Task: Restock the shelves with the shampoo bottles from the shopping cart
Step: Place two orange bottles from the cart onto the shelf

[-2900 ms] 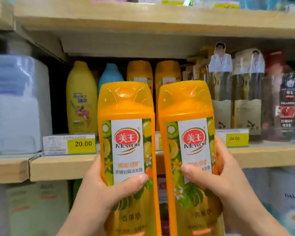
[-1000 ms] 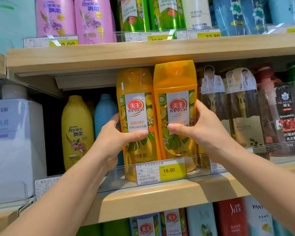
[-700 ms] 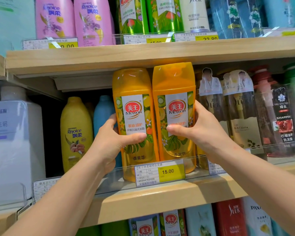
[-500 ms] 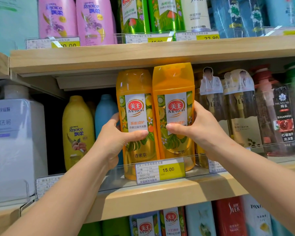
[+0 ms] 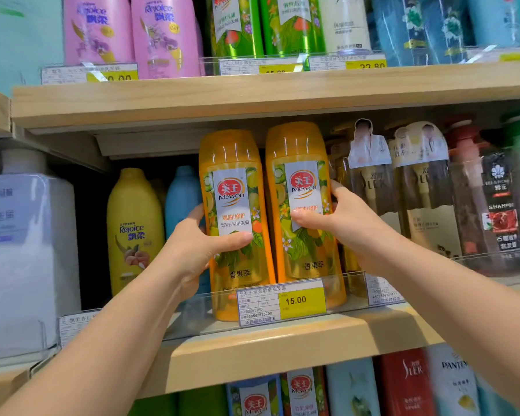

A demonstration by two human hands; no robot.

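Fingers of our left hand (image 5: 192, 253) curl round the left orange shampoo bottle (image 5: 234, 217) and those of our right hand (image 5: 342, 223) round the right orange shampoo bottle (image 5: 300, 205), both upright, touching, at frame centre on the middle shelf (image 5: 252, 352) behind the 15.00 price tag (image 5: 282, 301).

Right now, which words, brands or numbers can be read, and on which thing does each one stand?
"Mewon": left orange bottle and right orange bottle.
"15.00": yellow price tag.
"Rejoice": yellow bottle and pink bottles.
"SHAMPOO", partly cut: dark bottle.
"PANTE", cut off: white bottle.
The other price tags and the small print are too blurred.
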